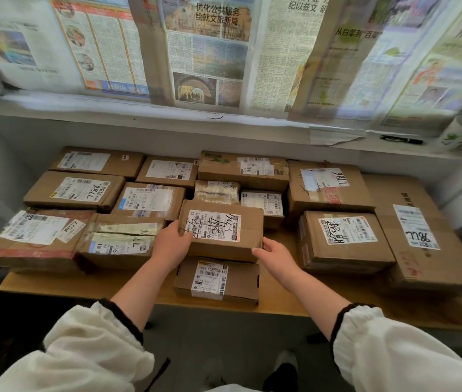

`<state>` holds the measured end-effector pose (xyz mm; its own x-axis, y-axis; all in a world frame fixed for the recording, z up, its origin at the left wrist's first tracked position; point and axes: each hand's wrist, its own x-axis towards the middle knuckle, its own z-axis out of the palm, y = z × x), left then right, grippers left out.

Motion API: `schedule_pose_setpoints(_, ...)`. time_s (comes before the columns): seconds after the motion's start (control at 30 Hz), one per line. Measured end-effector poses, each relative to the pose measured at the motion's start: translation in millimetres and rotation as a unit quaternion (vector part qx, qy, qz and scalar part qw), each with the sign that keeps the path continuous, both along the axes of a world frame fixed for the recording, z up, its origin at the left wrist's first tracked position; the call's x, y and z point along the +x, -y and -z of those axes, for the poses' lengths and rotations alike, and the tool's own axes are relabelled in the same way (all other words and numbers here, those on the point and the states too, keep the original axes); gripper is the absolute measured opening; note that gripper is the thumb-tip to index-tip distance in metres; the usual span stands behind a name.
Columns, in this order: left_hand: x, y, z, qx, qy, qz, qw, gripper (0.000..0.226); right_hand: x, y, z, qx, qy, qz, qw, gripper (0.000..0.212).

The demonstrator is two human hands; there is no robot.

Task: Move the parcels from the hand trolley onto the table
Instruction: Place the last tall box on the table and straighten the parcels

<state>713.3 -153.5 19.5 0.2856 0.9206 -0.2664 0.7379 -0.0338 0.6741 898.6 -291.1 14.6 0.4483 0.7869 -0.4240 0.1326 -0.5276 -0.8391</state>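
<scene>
Head-camera view, looking down over a wooden table (82,284) crowded with brown cardboard parcels, each bearing a white shipping label. In the centre of the frame, two bare hands with white, dark-cuffed sleeves hold one labelled parcel (224,230) between them. The left hand (171,244) grips its left end, thumb lying on top at the label's edge. The right hand (276,254) cups its lower right corner, fingers curled against the side and thumb along the front face. Whether this parcel rests on the boxes below or is held just above them cannot be told. Directly beneath it, at the table's near edge, lies a small parcel (217,280), partly overlapped. A wide parcel (345,239) sits to the right, and a taped parcel (122,240) to the left. Across the top of the frame, newspaper sheets (210,52) cover the window above a pale ledge (139,123). A paper cup (460,131) stands on the ledge at the upper right.
</scene>
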Motion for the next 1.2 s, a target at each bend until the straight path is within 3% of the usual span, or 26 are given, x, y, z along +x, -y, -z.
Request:
schedule_pose_setpoints(0.4, 20.9, 30.0, -9.6, 0.074, 0.095, 0.014, 0.993, 0.042, 23.0, 32.0, -17.0, 0.009, 0.005, 0.043, 0.999, 0.054)
schedule_pose_setpoints(0.6, 36.4, 51.4, -40.9, 0.251, 0.071, 0.031, 0.965, 0.042, 44.2, 69.3, -59.5, 0.028, -0.022, 0.05, 0.998, 0.054)
schedule_pose_setpoints(0.67, 47.1, 47.5, -59.8, 0.278, 0.078, 0.058, 0.956, 0.042, 56.9, 83.5, -76.7, 0.055, -0.109, 0.087, 0.989, 0.044)
schedule_pose_setpoints(0.8, 78.0, 26.8, -87.8, 0.248, 0.099, 0.136, 0.954, 0.045, 81.7, 108.9, -98.3, 0.111, -0.354, 0.167, 0.914, 0.034)
schedule_pose_setpoints(0.97, 115.4, 9.3, -93.0, 0.115, 0.076, 0.239, 0.961, 0.05, 78.9, 125.0, -94.7, 0.014, -0.448, 0.15, 0.881, 0.047)
schedule_pose_setpoints(1.2, 138.6, 12.3, -104.7, 0.074, 0.091, 0.309, 0.944, 0.046, 60.2, 136.3, -78.2, -0.02, -0.532, 0.161, 0.831, 0.055)
